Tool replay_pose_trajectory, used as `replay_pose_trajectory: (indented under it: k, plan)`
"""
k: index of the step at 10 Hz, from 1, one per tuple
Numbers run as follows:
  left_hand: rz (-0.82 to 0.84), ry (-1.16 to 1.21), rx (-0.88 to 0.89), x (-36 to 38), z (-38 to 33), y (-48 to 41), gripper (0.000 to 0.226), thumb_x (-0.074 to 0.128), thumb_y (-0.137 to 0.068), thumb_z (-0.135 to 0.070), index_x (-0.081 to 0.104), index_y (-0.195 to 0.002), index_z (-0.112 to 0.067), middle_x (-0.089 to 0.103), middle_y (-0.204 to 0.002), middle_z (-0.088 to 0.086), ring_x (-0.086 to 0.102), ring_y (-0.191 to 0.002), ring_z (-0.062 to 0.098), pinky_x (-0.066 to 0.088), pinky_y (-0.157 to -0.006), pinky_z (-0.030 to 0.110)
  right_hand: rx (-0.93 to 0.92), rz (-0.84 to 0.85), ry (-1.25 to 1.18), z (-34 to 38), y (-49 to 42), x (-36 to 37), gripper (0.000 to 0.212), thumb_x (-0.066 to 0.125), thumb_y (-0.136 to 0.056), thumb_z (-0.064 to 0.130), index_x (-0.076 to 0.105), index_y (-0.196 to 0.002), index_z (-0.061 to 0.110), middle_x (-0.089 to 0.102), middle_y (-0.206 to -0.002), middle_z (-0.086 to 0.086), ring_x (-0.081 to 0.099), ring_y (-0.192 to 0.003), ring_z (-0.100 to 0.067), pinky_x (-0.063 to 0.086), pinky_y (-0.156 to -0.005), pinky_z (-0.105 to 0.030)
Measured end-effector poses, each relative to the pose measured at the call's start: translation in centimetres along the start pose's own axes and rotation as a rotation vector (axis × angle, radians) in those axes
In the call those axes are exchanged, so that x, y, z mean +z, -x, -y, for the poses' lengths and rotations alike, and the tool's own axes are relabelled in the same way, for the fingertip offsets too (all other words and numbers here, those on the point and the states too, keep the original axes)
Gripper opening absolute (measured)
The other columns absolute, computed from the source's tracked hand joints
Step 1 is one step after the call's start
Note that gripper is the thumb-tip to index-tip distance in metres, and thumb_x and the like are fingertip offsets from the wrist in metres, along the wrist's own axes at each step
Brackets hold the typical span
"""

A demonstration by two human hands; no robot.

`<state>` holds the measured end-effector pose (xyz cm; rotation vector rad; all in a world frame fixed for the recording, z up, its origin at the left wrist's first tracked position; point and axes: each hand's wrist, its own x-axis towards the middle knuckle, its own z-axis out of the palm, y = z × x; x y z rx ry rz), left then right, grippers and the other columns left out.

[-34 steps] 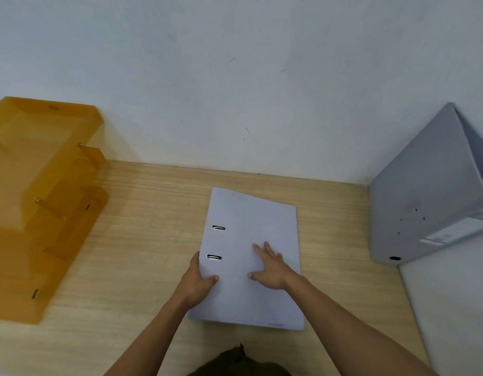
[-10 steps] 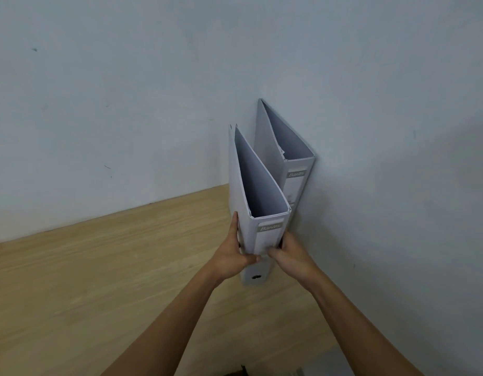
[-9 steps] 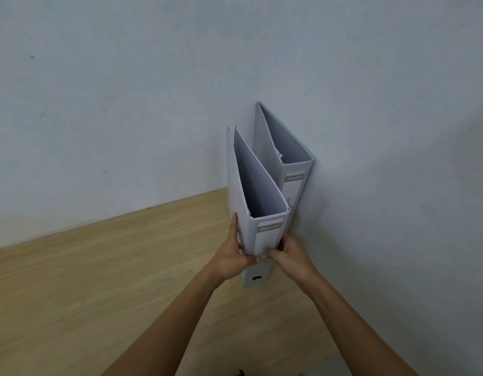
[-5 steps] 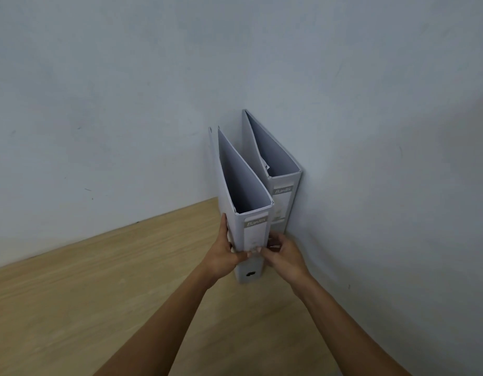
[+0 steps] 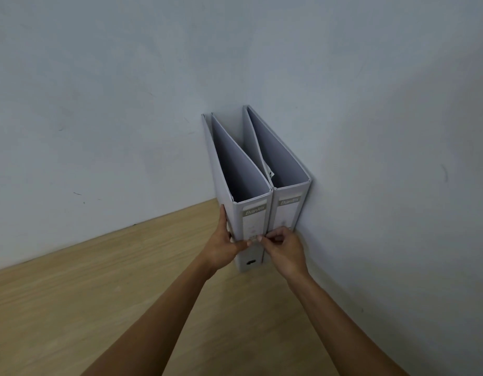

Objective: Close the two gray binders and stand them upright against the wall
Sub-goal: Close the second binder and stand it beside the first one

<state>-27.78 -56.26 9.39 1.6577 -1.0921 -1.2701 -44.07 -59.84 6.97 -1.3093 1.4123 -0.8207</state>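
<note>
Two gray binders stand upright side by side in the corner of the wooden desk, spines toward me. The right binder rests against the right wall. The left binder touches it. My left hand grips the left binder's left cover and lower spine. The fingertips of my right hand pinch at the lower spine of the left binder, where the two binders meet.
The pale wall runs behind the desk and another wall closes the right side. The wooden desk stretches to the left and toward me.
The left binder was pushed back until its spine lines up beside the right binder. Both hands stayed on its lower spine. Earlier it lay flat on the desk.
</note>
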Motion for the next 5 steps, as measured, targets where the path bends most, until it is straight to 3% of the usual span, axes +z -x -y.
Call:
replay_pose_trajectory:
  k: [2, 3, 4, 5]
  plan:
    - [0.017, -0.004, -0.002, -0.1, 0.6, -0.5, 0.119, 0.080, -0.083, -0.017, -0.008, -0.159, -0.040, 0.040, -0.157, -0.003, 0.038, -0.143, 0.021, 0.047, -0.110, 0.053, -0.009, -0.022, -0.014, -0.2, 0.1, 0.1, 0.020, 0.079, -0.082, 0.025, 0.065, -0.086, 0.013, 0.069, -0.085, 0.004, 0.065, -0.083, -0.008, 0.051, -0.070, -0.022]
    - [0.011, -0.023, 0.013, -0.1, 0.2, 0.0, 0.118, 0.082, -0.082, -0.021, -0.004, -0.160, -0.038, 0.040, -0.155, -0.005, 0.039, -0.141, 0.020, 0.047, -0.110, 0.051, 0.012, 0.009, -0.019, 0.2, 0.3, 0.0, 0.021, 0.078, -0.083, 0.026, 0.064, -0.090, 0.011, 0.070, -0.090, -0.001, 0.067, -0.086, -0.015, 0.056, -0.075, -0.030]
    - [-0.022, -0.069, -0.003, -0.1, 0.3, 0.6, 0.114, 0.081, -0.083, -0.025, -0.001, -0.162, -0.030, 0.027, -0.166, 0.000, 0.039, -0.147, 0.030, 0.046, -0.110, 0.055, 0.067, 0.043, -0.010, 0.3, 0.3, -0.1, 0.011, 0.072, -0.087, 0.021, 0.061, -0.089, 0.018, 0.067, -0.094, -0.001, 0.066, -0.088, -0.018, 0.055, -0.072, -0.032]
    - [-0.043, -0.103, -0.021, -0.4, 0.7, 1.9, 0.108, 0.076, -0.087, -0.027, -0.002, -0.163, -0.027, 0.015, -0.170, 0.000, 0.046, -0.143, 0.031, 0.050, -0.107, 0.049, 0.134, 0.093, 0.047, 0.5, 0.9, -0.1, 0.008, 0.061, -0.088, 0.015, 0.059, -0.086, 0.022, 0.064, -0.094, -0.001, 0.063, -0.087, -0.018, 0.057, -0.077, -0.037]
